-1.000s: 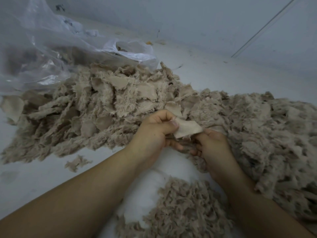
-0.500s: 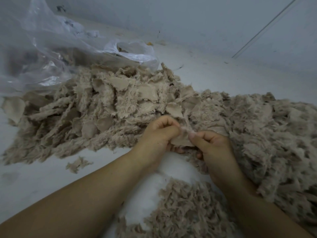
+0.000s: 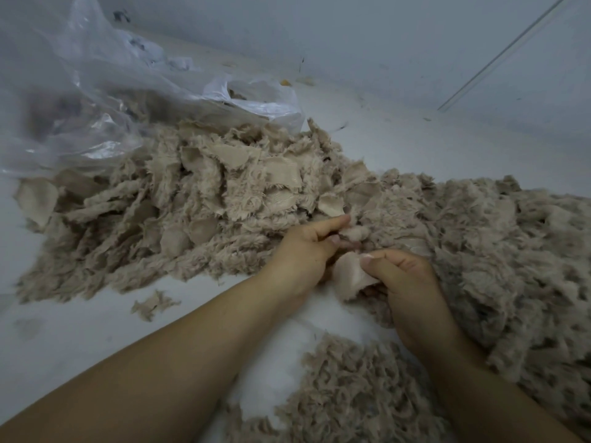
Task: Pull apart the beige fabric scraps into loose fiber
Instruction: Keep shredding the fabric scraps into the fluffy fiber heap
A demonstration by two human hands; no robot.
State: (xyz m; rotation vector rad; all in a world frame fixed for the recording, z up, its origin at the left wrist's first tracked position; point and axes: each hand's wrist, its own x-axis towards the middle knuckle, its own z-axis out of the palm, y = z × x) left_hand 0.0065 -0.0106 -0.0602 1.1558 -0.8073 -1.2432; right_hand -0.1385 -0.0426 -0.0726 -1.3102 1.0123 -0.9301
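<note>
A broad heap of beige fabric scraps (image 3: 208, 199) covers the middle of the white floor. My left hand (image 3: 307, 251) pinches a fluffy tuft of beige fiber (image 3: 353, 233) between thumb and fingers at the heap's front edge. Just below and to the right, my right hand (image 3: 399, 279) grips a smooth beige scrap (image 3: 348, 276) with thumb on top. The tuft and the scrap are a short way apart. Shredded loose fiber (image 3: 345, 388) lies in a pile between my forearms.
A crumpled clear plastic bag (image 3: 96, 100) lies at the back left, partly over the scraps. More fluffy beige material (image 3: 499, 251) fills the right side. One small stray scrap (image 3: 152, 303) lies on the bare floor at left. A wall rises behind.
My hands, which held one scrap together, have drawn apart. The left hand now holds a fluffy tuft higher up, and the right hand has dropped lower with the smooth scrap.
</note>
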